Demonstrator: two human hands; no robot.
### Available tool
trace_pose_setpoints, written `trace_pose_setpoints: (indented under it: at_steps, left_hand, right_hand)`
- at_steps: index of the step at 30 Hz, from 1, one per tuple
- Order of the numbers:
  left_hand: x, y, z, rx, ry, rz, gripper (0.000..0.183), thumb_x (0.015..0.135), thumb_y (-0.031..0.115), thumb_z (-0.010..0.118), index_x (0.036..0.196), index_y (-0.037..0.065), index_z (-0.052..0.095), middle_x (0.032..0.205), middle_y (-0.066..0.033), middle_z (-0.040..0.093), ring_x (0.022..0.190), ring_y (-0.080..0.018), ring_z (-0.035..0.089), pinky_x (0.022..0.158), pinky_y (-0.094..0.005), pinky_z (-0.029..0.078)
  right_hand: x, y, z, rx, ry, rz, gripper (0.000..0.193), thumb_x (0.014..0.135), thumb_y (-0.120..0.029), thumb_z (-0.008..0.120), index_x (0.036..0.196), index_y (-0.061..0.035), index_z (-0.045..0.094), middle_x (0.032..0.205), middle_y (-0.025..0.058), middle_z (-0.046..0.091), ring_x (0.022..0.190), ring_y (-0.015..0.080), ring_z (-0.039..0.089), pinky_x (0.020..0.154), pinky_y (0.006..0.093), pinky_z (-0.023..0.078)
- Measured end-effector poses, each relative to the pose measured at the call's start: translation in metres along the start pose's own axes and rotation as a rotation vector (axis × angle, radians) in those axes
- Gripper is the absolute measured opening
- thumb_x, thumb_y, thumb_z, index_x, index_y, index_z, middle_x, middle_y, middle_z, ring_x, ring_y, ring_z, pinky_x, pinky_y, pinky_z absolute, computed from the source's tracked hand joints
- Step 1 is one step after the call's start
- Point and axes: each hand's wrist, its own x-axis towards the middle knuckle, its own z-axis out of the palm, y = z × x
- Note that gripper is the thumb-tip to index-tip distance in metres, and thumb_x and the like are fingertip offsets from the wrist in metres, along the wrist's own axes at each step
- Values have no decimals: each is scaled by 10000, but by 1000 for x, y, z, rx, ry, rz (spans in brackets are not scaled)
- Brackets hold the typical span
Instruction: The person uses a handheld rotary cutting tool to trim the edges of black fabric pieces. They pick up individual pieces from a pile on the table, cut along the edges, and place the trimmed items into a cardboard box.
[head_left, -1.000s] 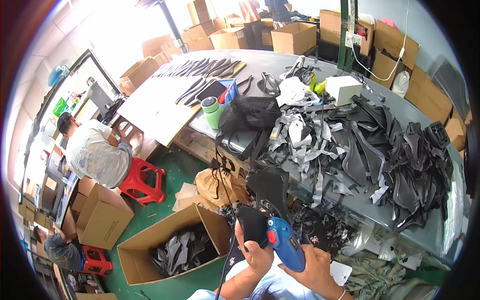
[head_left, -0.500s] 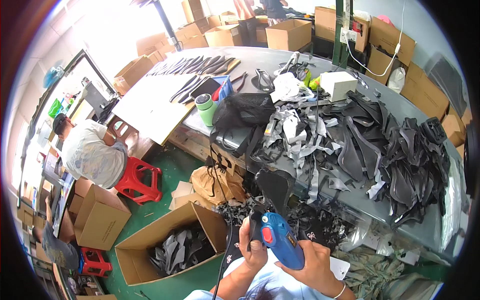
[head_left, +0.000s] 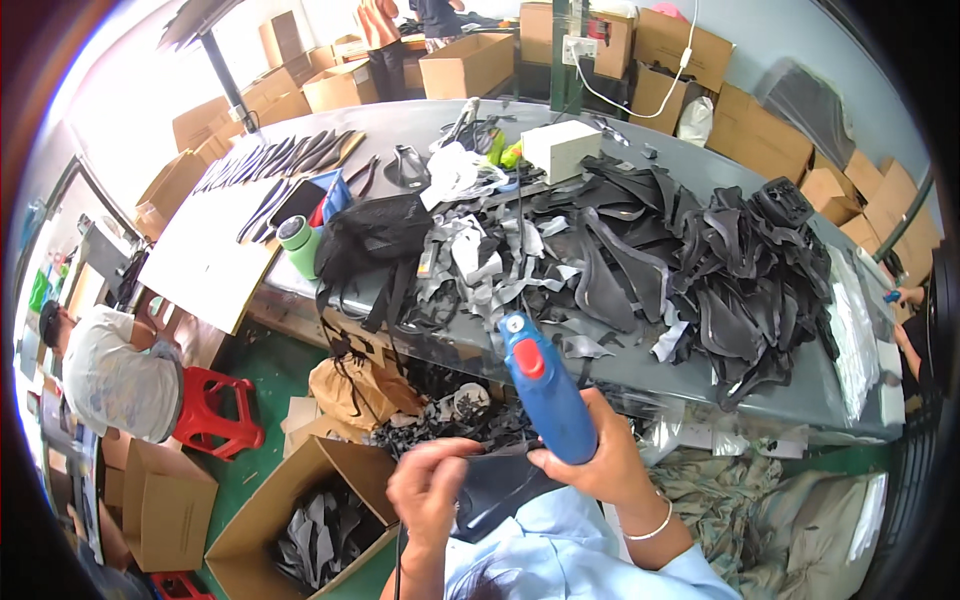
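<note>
My right hand (head_left: 610, 460) grips a blue handheld power tool (head_left: 560, 410) with a red button and a silver round screw near its raised end. The tool tilts up toward the table. My left hand (head_left: 425, 490) is raised at the left of my lap, slightly blurred, its thumb apart from bent fingers and nothing visible between them. A black sheet-like piece (head_left: 500, 485) lies over my lap between the two hands, partly covered by the tool hand. Below the left hand, an open cardboard box (head_left: 240, 520) contains dark, curved cut pieces (head_left: 325, 535).
The grey table (head_left: 720, 160) bears a heap of black shaped pieces (head_left: 730, 290), grey scraps (head_left: 480, 260), a black bag (head_left: 375, 240), a green tumbler (head_left: 299, 245) and a white box (head_left: 562, 150). A person on a red stool (head_left: 215, 410) sits at left. Crumpled fabric (head_left: 720, 500) lies at right.
My view has swung to the right. The left hand has come away from the tool's front end. The black piece that stood upright there now lies lower, over my lap. The right hand keeps the tool.
</note>
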Motion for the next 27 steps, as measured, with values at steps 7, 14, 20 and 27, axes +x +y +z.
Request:
trace_pose_setpoints:
  at_steps: [7, 14, 20, 27]
  left_hand:
    - [-27, 7, 25, -223, -759, 105, 190, 845, 135, 573, 888, -32, 651, 851, -117, 676, 792, -254, 651, 698, -332, 503]
    - [-3, -5, 49, -870, -236, -217, 489, 935, 471, 438, 1176, 48, 484, 1099, -131, 573, 1059, -249, 534, 941, -406, 403]
    - [24, 17, 34, -973, -5, 79, 465, 961, 458, 394, 1208, 69, 461, 1222, -151, 515, 1154, -276, 496, 926, -355, 478]
    - [31, 15, 29, -979, 165, 226, 522, 931, 518, 417, 1231, 91, 427, 1298, -119, 452, 1202, -236, 469, 938, -342, 478]
  right_hand:
    - [1, 8, 2, 268, 218, -60, 448, 681, -155, 798, 1009, -38, 517, 821, 7, 570, 743, 96, 540, 689, 246, 450]
    - [2, -2, 7, 158, 89, -65, 526, 638, -211, 847, 989, -27, 501, 774, 63, 633, 690, 148, 627, 665, 288, 500]
    - [-23, 11, 18, -303, 14, -239, 569, 623, -357, 844, 934, -13, 514, 668, 121, 619, 599, 258, 639, 571, 337, 512]
    - [-36, 13, 31, -354, -50, -337, 570, 628, -366, 836, 924, 5, 522, 637, 104, 600, 544, 259, 606, 512, 342, 485]
